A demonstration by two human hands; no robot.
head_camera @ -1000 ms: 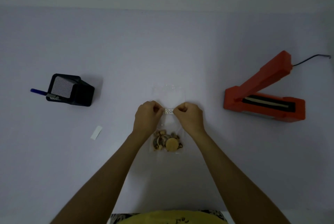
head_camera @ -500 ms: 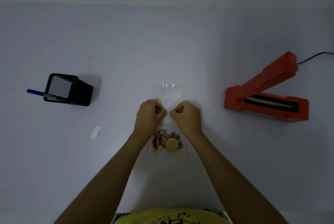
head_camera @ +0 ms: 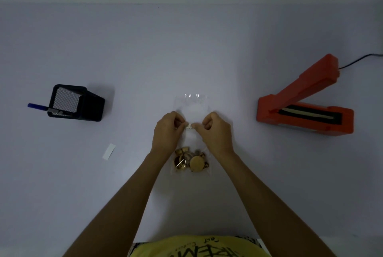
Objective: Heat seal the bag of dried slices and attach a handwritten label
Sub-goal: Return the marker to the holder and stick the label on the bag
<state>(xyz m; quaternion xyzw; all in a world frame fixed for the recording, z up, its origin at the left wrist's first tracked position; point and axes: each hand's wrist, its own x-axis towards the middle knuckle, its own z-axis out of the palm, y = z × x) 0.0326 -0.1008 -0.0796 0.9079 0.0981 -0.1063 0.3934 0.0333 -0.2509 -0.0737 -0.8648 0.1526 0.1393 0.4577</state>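
Over the clear bag [head_camera: 192, 109], left hand [head_camera: 166, 132], right hand [head_camera: 216, 132], both pinching a small label [head_camera: 189, 127]

Two bare forearms, no sleeves, left hand [head_camera: 167, 130], right hand [head_camera: 216, 130], yellow tee [head_camera: 194, 246] w/ dark lettering

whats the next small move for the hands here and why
Probably press the label flat onto the bag. The left hand and right hand pinch its ends over the clear middle, above the dried slices, and the heat sealer stands open and aside.
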